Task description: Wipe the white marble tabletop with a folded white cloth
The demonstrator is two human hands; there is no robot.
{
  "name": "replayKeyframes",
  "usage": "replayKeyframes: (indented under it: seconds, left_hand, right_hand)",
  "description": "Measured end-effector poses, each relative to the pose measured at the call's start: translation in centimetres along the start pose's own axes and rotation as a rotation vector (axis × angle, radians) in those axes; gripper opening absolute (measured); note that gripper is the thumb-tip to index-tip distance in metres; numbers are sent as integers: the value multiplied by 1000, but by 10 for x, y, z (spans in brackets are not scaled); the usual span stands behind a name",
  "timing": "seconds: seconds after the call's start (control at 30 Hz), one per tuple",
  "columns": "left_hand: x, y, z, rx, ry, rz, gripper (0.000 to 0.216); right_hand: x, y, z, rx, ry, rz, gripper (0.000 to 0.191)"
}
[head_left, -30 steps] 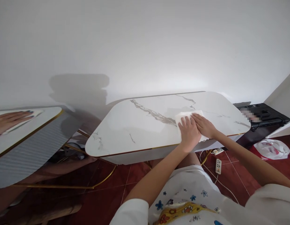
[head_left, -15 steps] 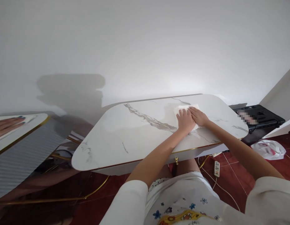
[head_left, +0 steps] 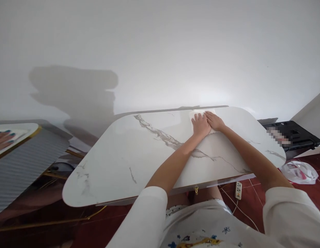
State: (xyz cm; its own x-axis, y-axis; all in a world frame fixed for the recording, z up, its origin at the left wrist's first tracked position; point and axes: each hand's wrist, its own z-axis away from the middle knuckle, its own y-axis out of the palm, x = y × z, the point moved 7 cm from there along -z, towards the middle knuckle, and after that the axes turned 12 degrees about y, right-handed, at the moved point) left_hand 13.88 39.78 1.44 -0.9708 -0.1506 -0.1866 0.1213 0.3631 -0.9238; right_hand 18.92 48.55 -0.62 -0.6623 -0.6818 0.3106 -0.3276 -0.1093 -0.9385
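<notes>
Both hands press on a thin white cloth (head_left: 195, 112) lying on a white marble-patterned tabletop (head_left: 154, 165), close to its back edge. My left hand (head_left: 201, 125) lies palm down with its fingers spread across the cloth. Beside it, my right hand (head_left: 215, 122) rests flat with fingers stretched out, its fingertips touching or nearly touching the left hand. Much of the cloth is hidden beneath them; its edges show behind the fingers and between the hands.
At far left, another person's hand (head_left: 3, 139) lies on a white cloth on a second table (head_left: 17, 151). To the right are a black stool (head_left: 299, 136), a plastic bag (head_left: 300, 172) and a power strip (head_left: 238, 190) on red floor. A wall (head_left: 160, 51) stands behind.
Both hands have slid with the cloth toward the back edge of the tabletop, slightly leftward. The view has shifted a little. At far left, the other person's hand has moved left.
</notes>
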Motion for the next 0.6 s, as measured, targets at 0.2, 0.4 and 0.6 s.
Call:
replayKeyframes:
  seconds: [0.2,0.4,0.6]
  left_hand:
    - [18,6,-24,-12,-17,0,49]
    - [28,11,-45,-19,-13,-30,48]
    - [27,15,-59,-30,-3,-33,48]
  right_hand:
    - [1,3,-32,2,-24,13,55]
    - [-2,6,-58,-19,-49,4,53]
    - [-14,9,-71,-12,-22,19,55]
